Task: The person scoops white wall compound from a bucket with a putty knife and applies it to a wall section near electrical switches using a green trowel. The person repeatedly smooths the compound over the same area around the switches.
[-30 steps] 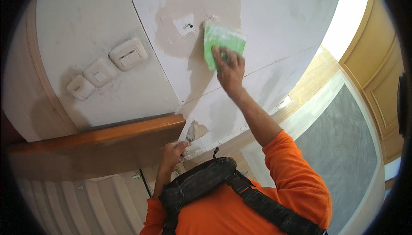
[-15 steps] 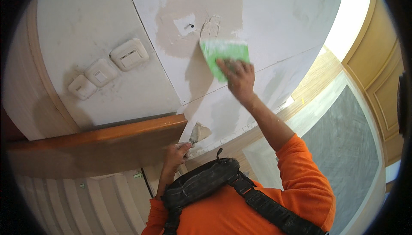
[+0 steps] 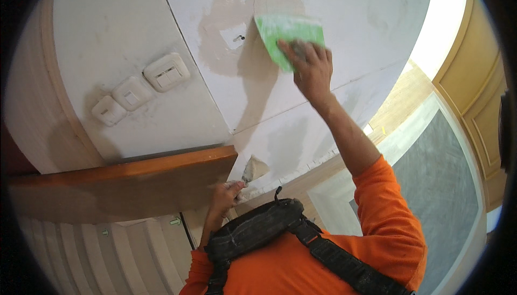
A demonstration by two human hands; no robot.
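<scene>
My right hand point(image 3: 311, 68) grips a green plastic spreader point(image 3: 280, 33), fingers over its outer side. The spreader's far edge lies against the white wall panel point(image 3: 371, 42), over a damp beige patch of filler point(image 3: 221, 60). Left of the spreader, a small dark hole with something sticking out point(image 3: 240, 38) sits in an uncoated white spot. Lower down, my left hand point(image 3: 225, 195) is closed round the handle of a small putty knife point(image 3: 255, 169). Its blade is smeared with beige filler and points up, beside the end of the wooden ledge.
Several white switch plates point(image 3: 167, 72) are on the wall at left. A thick wooden ledge point(image 3: 161, 163) juts out below them. Steps point(image 3: 102, 252) with green arrow stickers descend at lower left. A grey floor panel point(image 3: 436, 176) and a wooden door point(image 3: 474, 95) are at right.
My right hand has moved the spreader up the wall and slightly right, over the ridged filler beside the hole. My left hand stays nearly in place with the putty knife.
</scene>
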